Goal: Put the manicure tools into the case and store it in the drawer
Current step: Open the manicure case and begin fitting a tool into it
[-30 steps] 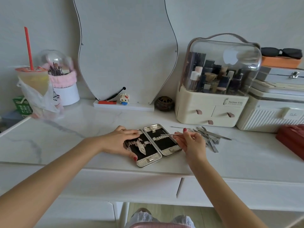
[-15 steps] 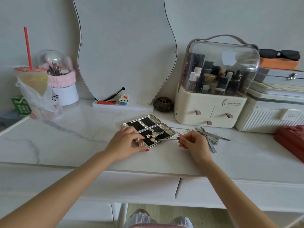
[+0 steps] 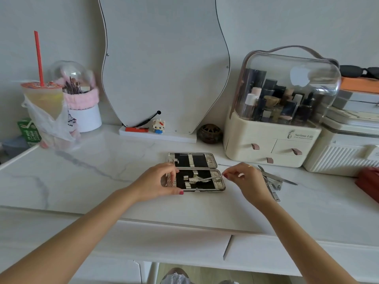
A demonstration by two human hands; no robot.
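Note:
The manicure case [image 3: 203, 161] lies open on the white marble desk [image 3: 102, 173], its two black-lined halves one behind the other. My left hand [image 3: 159, 182] grips the left end of the near half. My right hand [image 3: 245, 177] pinches a thin metal tool [image 3: 211, 178] whose tip lies over the elastic loops of the near half. Several other metal manicure tools [image 3: 272, 181] lie in a loose pile just right of my right hand. Two closed drawer fronts [image 3: 174, 244] sit under the desk edge.
A wavy mirror [image 3: 164, 64] stands at the back centre. A cosmetics organiser [image 3: 272, 140] and white boxes [image 3: 344, 152] fill the back right, with a red pouch [image 3: 369, 183] at the right edge. A bagged drink cup [image 3: 44, 111] and a brush holder [image 3: 82, 111] stand at left.
The case has been turned from a slanted position so its halves lie one behind the other. My right hand has brought the thin tool over the near half.

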